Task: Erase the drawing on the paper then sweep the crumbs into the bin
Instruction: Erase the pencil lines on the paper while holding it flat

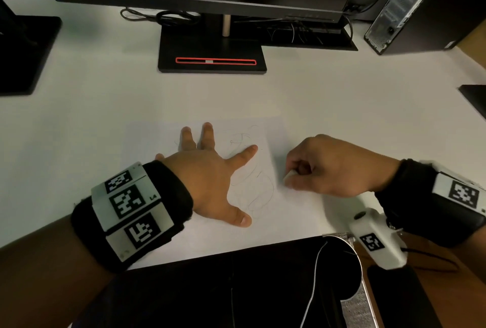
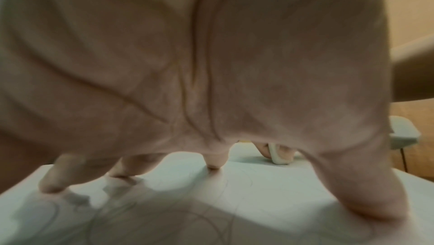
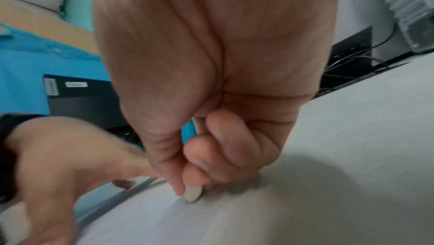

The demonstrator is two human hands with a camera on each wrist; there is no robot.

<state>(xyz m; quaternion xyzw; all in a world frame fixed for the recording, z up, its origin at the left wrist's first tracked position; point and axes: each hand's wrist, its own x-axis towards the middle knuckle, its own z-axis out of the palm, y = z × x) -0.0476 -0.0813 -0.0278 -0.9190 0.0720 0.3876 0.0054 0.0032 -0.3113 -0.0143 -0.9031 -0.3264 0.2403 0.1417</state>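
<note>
Right grip [image 1: 323, 167] pinches a white eraser [image 1: 288, 176] between thumb and curled fingers, tip on the tabletop [image 1: 342, 96] at the paper's [image 1: 273, 130] 3 o'clock edge. Left grip [image 1: 210, 177] lies spread flat, pressing the paper beside the pencil drawing [image 1: 259, 190].

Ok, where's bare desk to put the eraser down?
Bare desk lies between the monitor base and the paper, also left of the left hand. Crowded: on the paper itself and around the right hand pinching the eraser.

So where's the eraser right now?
In the head view the eraser is pinched in the right hand, touching the paper by its right edge.
</note>
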